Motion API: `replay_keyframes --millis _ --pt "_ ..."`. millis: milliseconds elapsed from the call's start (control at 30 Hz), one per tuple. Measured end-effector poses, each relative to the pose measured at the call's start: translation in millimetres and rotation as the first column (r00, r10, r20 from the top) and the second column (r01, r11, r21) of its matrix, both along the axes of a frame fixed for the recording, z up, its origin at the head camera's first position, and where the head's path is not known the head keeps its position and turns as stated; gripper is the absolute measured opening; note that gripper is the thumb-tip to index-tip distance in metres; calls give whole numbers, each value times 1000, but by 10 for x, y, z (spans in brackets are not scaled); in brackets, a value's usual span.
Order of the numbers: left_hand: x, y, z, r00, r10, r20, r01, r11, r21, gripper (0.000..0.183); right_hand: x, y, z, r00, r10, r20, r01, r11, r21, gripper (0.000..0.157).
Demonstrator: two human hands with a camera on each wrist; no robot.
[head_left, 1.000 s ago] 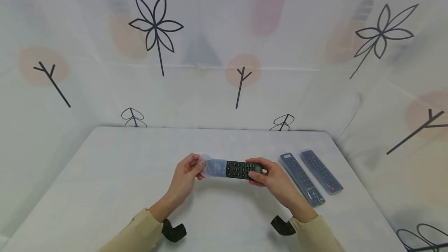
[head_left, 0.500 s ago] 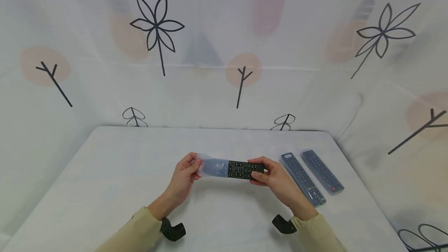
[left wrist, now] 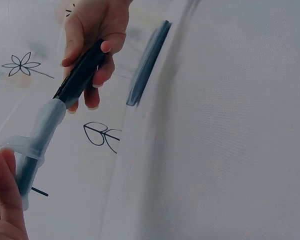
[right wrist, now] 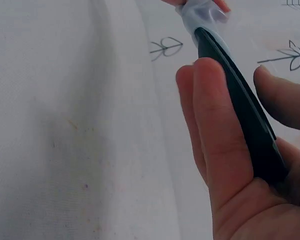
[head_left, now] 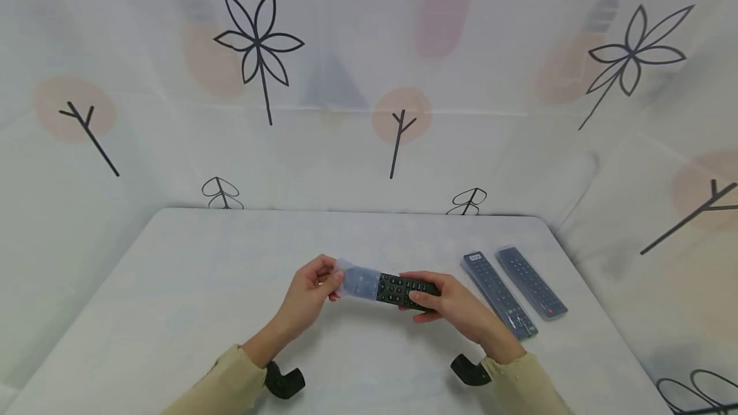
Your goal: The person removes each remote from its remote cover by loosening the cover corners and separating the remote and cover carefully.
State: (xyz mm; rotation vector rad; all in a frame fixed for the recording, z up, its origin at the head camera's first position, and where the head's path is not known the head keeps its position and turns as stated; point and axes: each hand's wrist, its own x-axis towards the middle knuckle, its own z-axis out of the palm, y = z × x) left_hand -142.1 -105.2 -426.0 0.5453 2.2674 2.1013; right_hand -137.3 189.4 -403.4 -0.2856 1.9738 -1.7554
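A black remote control (head_left: 394, 288) is held above the table, its left part inside a translucent bluish sleeve (head_left: 360, 282). My right hand (head_left: 452, 300) grips the bare right end, thumb over the buttons and fingers beneath. At the other end, my left hand (head_left: 314, 287) pinches the sleeve between thumb and fingers. From the left wrist view, the sleeve (left wrist: 45, 130) covers the lower part of the remote (left wrist: 80, 75), with a loose flap standing out near the left fingers (left wrist: 7, 185). In the right wrist view the remote's edge (right wrist: 240, 105) lies in the right palm.
Two more remotes in clear sleeves, a nearer one (head_left: 498, 293) and a farther one (head_left: 530, 282), lie side by side on the right of the white table (head_left: 202, 287). A patterned cloth (head_left: 340, 165) hangs behind the table and at its sides.
The right end of the remote has dipped a little toward me, so it now tilts down to the right. The left hand has shifted slightly right, still pinching the sleeve.
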Motion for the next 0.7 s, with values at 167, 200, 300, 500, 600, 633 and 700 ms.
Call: replay_keyframes --millis 167,200,300,500,600,633,700 --pt "35 30 51 996 76 -47 -85 974 -212 16 33 -41 1 997 -10 -75 14 998 65 46" --pt "38 40 61 993 100 -59 -113 957 -266 20 43 -57 4 995 -19 -101 28 996 82 44" --pt "58 81 94 977 151 -148 -202 878 -434 29 72 -115 13 982 -49 -180 73 989 126 38" --pt "107 132 161 856 60 -514 -402 703 -587 23 119 -214 40 945 -97 -312 168 963 209 34" --pt "104 130 164 779 -19 -626 -442 691 -571 18 130 -235 34 935 -110 -338 197 952 234 33" --pt "103 127 162 763 -39 -645 -443 695 -566 17 133 -241 30 933 -112 -342 201 950 240 33" --pt "99 118 152 746 -68 -663 -436 703 -563 16 135 -253 24 929 -113 -353 212 943 256 32"
